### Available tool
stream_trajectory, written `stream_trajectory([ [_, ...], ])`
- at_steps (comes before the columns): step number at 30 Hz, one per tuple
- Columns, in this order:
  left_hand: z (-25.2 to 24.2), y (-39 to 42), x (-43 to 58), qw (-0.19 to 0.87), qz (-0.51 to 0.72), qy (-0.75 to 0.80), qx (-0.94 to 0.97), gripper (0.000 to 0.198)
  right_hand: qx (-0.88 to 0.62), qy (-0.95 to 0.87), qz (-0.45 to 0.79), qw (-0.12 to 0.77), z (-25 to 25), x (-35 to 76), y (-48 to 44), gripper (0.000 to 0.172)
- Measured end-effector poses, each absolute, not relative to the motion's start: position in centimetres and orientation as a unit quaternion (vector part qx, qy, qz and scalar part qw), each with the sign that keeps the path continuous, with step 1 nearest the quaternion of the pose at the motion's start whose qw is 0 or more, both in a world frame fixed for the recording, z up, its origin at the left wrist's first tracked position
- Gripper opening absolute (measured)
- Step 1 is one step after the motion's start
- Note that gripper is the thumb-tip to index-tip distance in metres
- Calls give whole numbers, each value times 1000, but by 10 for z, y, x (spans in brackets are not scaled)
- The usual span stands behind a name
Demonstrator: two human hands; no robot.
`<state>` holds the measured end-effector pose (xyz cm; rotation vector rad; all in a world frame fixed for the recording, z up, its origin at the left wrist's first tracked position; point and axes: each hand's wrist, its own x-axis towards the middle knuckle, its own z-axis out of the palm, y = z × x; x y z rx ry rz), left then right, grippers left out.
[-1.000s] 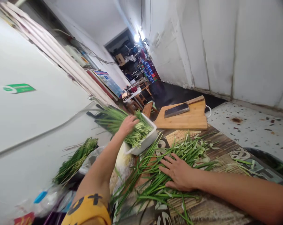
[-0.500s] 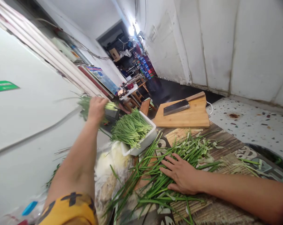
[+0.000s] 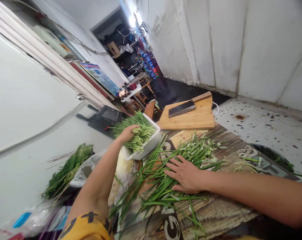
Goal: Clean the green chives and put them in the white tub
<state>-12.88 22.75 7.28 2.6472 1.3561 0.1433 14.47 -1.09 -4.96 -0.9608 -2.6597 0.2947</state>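
Note:
A white plastic bin (image 3: 149,146) filled with green stalks (image 3: 141,138) stands at the table's far left. My left hand (image 3: 129,133) is at the bin's left part, its fingers closed round a bunch of stalks lying on the pile. My right hand (image 3: 187,176) lies flat, fingers spread, on loose long green leaves (image 3: 163,186) scattered over the patterned table. A cleaver (image 3: 182,109) with a wooden handle rests on a wooden cutting board (image 3: 190,121) beyond the leaves.
More green bunches (image 3: 71,170) lie at the left beside a clear plastic bag (image 3: 87,170). Pale vegetables in plastic (image 3: 124,168) sit below the bin. A dark container with greens (image 3: 275,156) is at the right edge. Farther back are stools and a small table (image 3: 132,94).
My left hand has come down from the upper left to the bin with its bunch of stalks. My right hand stays on the leaves. The view has shifted slightly.

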Motion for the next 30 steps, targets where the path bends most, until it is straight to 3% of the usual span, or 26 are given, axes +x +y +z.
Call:
stream_trajectory([
  [7,114,239,-116,55,-29,492,868,48,-331,-930,65,145,-44,146,-12,61],
  [10,136,215,-102,17,-51,567,822,65,-307,-939,59,146,-40,149,-10,55],
  [12,139,180,-88,-1,-16,559,829,64,-291,-944,60,144,-38,151,-8,50],
  [14,124,137,-68,-12,50,478,877,45,-286,-946,61,140,-35,152,-8,47],
  [16,93,99,-44,21,24,455,890,32,-290,-944,68,143,-31,152,-11,50],
  [20,18,72,-10,-15,-41,611,791,30,-218,-965,97,111,-22,151,-20,66],
  [22,-6,79,-5,-28,-30,660,750,33,-165,-981,84,55,-21,152,-20,60],
  [24,-18,87,-5,-28,-15,683,729,33,-147,-987,56,15,-22,155,-16,45],
  [26,-19,91,-7,-21,-4,692,722,29,-163,-986,35,3,-25,159,-8,41],
  [30,-6,80,-15,-12,78,690,719,30,-203,-976,44,71,-26,165,6,37],
])
